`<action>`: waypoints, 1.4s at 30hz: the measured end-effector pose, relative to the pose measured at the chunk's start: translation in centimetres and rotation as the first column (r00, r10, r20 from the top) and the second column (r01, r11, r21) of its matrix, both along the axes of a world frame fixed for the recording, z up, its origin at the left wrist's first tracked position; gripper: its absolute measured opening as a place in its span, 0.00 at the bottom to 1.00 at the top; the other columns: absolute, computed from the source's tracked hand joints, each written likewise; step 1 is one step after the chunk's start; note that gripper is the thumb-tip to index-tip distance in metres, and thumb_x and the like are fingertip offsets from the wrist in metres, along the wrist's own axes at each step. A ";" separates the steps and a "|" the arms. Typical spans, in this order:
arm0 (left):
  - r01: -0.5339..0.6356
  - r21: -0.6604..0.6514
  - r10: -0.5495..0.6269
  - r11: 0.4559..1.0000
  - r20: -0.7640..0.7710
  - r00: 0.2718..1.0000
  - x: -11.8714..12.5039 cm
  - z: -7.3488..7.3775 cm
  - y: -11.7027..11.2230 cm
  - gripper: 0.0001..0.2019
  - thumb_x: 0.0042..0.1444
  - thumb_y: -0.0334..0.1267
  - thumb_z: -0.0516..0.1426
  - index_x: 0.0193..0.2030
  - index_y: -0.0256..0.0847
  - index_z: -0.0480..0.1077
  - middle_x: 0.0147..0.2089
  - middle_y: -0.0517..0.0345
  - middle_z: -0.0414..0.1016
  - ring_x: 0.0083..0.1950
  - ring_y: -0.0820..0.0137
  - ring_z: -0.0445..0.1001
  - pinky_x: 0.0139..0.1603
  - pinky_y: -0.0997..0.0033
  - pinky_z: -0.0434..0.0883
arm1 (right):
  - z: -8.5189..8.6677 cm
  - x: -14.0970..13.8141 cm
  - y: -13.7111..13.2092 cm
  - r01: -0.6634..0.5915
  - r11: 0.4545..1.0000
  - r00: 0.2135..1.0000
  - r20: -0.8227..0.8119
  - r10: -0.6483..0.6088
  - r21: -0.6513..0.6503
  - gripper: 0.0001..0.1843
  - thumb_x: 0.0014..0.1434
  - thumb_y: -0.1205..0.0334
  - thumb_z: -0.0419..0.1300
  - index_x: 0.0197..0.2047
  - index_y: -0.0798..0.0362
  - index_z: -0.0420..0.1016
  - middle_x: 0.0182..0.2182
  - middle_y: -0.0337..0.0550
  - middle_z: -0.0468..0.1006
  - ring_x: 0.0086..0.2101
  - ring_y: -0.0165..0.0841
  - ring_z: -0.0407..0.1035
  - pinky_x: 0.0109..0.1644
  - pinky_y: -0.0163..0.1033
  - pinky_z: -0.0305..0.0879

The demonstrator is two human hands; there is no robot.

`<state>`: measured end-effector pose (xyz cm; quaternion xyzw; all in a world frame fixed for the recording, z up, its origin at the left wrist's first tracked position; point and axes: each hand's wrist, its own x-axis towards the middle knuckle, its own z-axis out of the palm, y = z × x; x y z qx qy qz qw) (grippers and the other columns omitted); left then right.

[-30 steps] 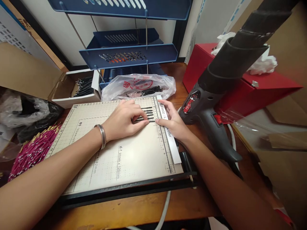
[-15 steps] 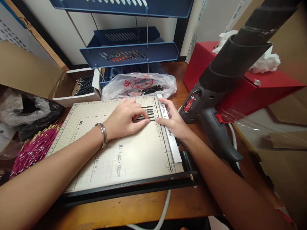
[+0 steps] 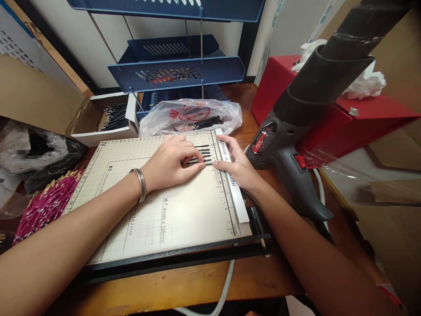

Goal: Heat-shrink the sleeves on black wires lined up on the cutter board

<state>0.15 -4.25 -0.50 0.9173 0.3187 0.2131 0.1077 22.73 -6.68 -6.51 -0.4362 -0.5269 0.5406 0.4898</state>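
A cream paper cutter (image 3: 184, 206) with printed grid lines lies before me. Several thin black strips (image 3: 204, 152) lie side by side near its right edge. My left hand (image 3: 174, 160), with a metal bangle at the wrist, rests on the board. Its thumb and index finger are closed in a pinch on the nearest black strip (image 3: 208, 164). My right hand (image 3: 239, 169) lies across the white labelled strip (image 3: 241, 213) along the cutter's edge. Its thumb tip touches the end of that black strip, and its index finger stretches away from the thumb. Its other fingers are partly hidden.
A heat gun (image 3: 283, 131) stands close at right, before a red box (image 3: 276, 83). Behind the board are a plastic bag (image 3: 158, 118), blue shelves (image 3: 177, 72) and a white box (image 3: 131, 116) of black wires. Magenta wires (image 3: 46, 204) lie at left.
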 end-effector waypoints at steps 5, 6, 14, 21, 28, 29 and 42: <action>-0.005 -0.014 0.005 1.000 -0.007 1.000 0.0 0.0 0.0 0.11 0.68 0.44 0.61 0.38 0.44 0.83 0.26 0.58 0.73 0.34 0.64 0.65 0.44 0.59 0.59 | 0.0 0.0 0.0 0.013 1.000 1.000 0.009 -0.013 -0.001 0.40 0.48 0.61 0.70 0.63 0.41 0.64 0.61 0.45 0.76 0.63 0.50 0.70 0.76 0.63 0.63; -0.005 -0.017 0.005 1.000 -0.008 1.000 0.0 0.0 0.1 0.11 0.68 0.44 0.61 0.38 0.44 0.83 0.26 0.58 0.73 0.34 0.64 0.65 0.44 0.59 0.59 | 0.0 0.0 0.0 0.012 1.000 1.000 0.010 -0.012 0.000 0.40 0.48 0.61 0.69 0.64 0.41 0.64 0.62 0.45 0.76 0.63 0.49 0.70 0.76 0.63 0.62; 0.002 -0.031 -0.003 1.000 -0.015 1.000 0.0 0.1 0.0 0.10 0.69 0.43 0.62 0.38 0.44 0.83 0.28 0.58 0.75 0.35 0.64 0.66 0.45 0.59 0.59 | 0.2 0.2 0.0 -0.010 1.000 1.000 0.012 0.010 0.028 0.41 0.47 0.59 0.71 0.64 0.43 0.63 0.66 0.50 0.72 0.67 0.51 0.68 0.79 0.63 0.59; 0.005 -0.034 -0.006 0.999 -0.002 1.000 0.0 0.0 0.1 0.11 0.69 0.43 0.62 0.38 0.43 0.83 0.29 0.58 0.76 0.35 0.64 0.66 0.45 0.59 0.60 | -0.1 0.2 0.1 -0.010 0.999 1.000 0.012 0.010 0.034 0.42 0.48 0.59 0.71 0.65 0.42 0.63 0.67 0.48 0.71 0.67 0.50 0.67 0.80 0.62 0.58; -0.002 -0.044 0.002 0.999 0.012 1.000 0.1 0.1 0.0 0.11 0.68 0.43 0.61 0.37 0.43 0.82 0.28 0.58 0.75 0.35 0.64 0.66 0.44 0.60 0.60 | -0.2 0.1 0.0 0.013 1.000 1.000 0.024 -0.014 0.023 0.40 0.49 0.59 0.70 0.65 0.42 0.64 0.64 0.47 0.74 0.64 0.50 0.70 0.77 0.63 0.61; -0.003 -0.044 0.004 0.999 0.008 1.000 0.1 0.1 0.0 0.11 0.68 0.43 0.61 0.37 0.43 0.82 0.28 0.58 0.75 0.35 0.64 0.66 0.44 0.60 0.60 | -0.1 0.1 -0.1 0.016 1.000 0.999 0.027 -0.017 0.020 0.40 0.49 0.60 0.70 0.64 0.41 0.64 0.63 0.47 0.75 0.64 0.50 0.70 0.77 0.63 0.61; -0.096 -0.029 0.098 0.995 0.079 0.992 0.0 0.0 0.1 0.09 0.67 0.42 0.62 0.38 0.43 0.83 0.27 0.59 0.70 0.35 0.64 0.68 0.43 0.60 0.63 | -0.5 -0.5 0.4 0.071 0.997 0.998 -0.005 -0.070 0.038 0.33 0.54 0.57 0.69 0.61 0.42 0.66 0.65 0.48 0.76 0.66 0.47 0.70 0.78 0.60 0.62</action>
